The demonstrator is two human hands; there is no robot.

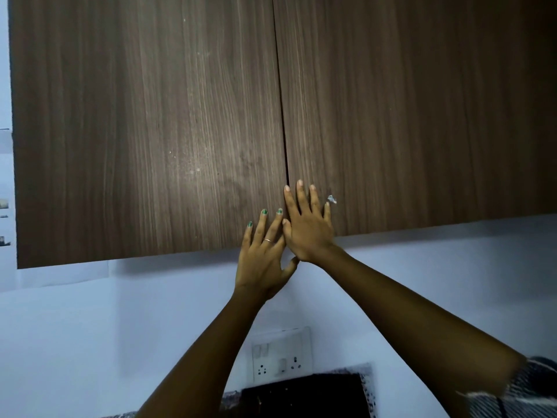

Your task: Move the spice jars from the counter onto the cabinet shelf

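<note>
A dark wood wall cabinet fills the upper view, its left door (144, 131) and right door (422, 116) both closed with a thin seam between them. My left hand (263, 254) lies flat with fingers spread on the lower corner of the left door, its thumb below the bottom edge. My right hand (307, 224) presses flat on the lower corner of the right door, right beside the seam. Neither hand holds anything. No spice jars are in sight, and the shelf is hidden behind the doors.
A white double wall socket (281, 354) sits on the pale wall under the cabinet. Below it a dark flat object (304, 393) rests on a speckled counter (232, 399). A small torn sticker (331, 199) marks the right door.
</note>
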